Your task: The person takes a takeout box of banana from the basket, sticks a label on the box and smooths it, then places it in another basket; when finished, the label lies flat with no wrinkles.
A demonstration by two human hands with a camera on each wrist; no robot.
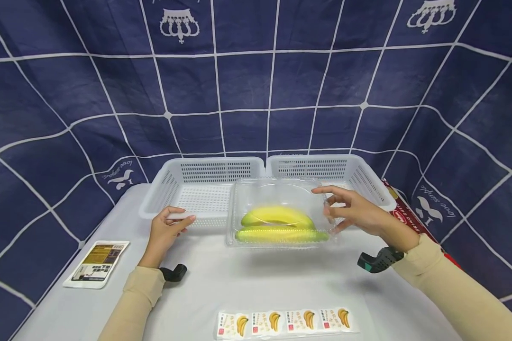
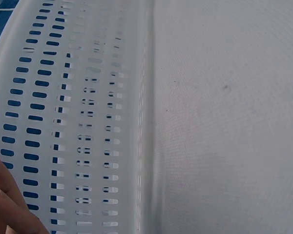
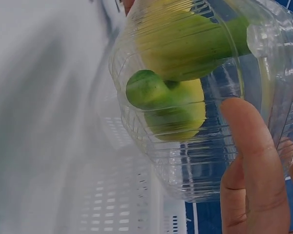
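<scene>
My right hand (image 1: 358, 213) holds a clear plastic clamshell box (image 1: 277, 192) by its right side, tilted up above the table. Two yellow-green bananas, an upper banana (image 1: 281, 214) and a lower banana (image 1: 277, 235), lie inside it. In the right wrist view, the thumb and fingers (image 3: 254, 161) press against the ribbed wall of the box (image 3: 166, 156). On the other side, my left hand (image 1: 164, 234) pinches the front rim of the left white basket (image 1: 166, 180). Only part of that hand (image 2: 12, 209) appears in the left wrist view, against the slotted basket wall (image 2: 95, 146).
A second white basket (image 1: 367, 182) stands to the right, partly behind the box. Banana-picture labels (image 1: 288, 324) lie in a strip at the table's front. A white-and-brown pouch (image 1: 97, 264) lies at left, and a red package (image 1: 416, 220) sits at right. Blue curtain surrounds the table.
</scene>
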